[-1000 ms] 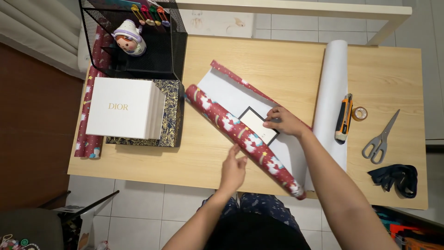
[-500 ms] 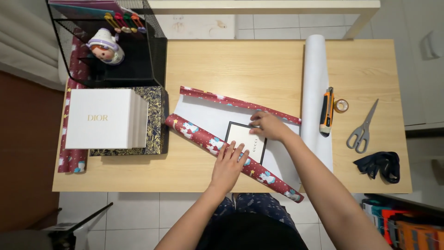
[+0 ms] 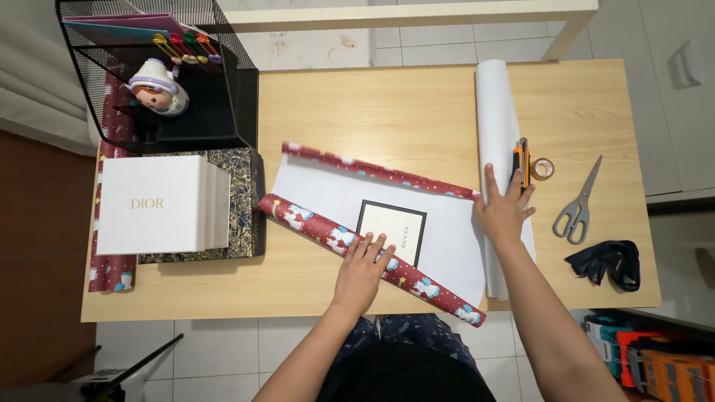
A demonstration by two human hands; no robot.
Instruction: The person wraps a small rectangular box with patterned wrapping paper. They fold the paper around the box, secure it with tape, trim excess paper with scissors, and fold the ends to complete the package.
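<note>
Wooden desk (image 3: 417, 97): red patterned wrapping paper (image 3: 350, 240), white underside up.

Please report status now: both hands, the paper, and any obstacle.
Left hand flat on red patterned wrapping-paper roll. Right hand open on white paper roll. Small white black-edged box on unrolled sheet. Orange utility knife beside right fingers.

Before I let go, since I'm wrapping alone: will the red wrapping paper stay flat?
Probably not. The red wrapping paper is curled into a roll under the left hand, and its far edge curls up too, so it would likely spring back. It looks thin and floppy.
</note>
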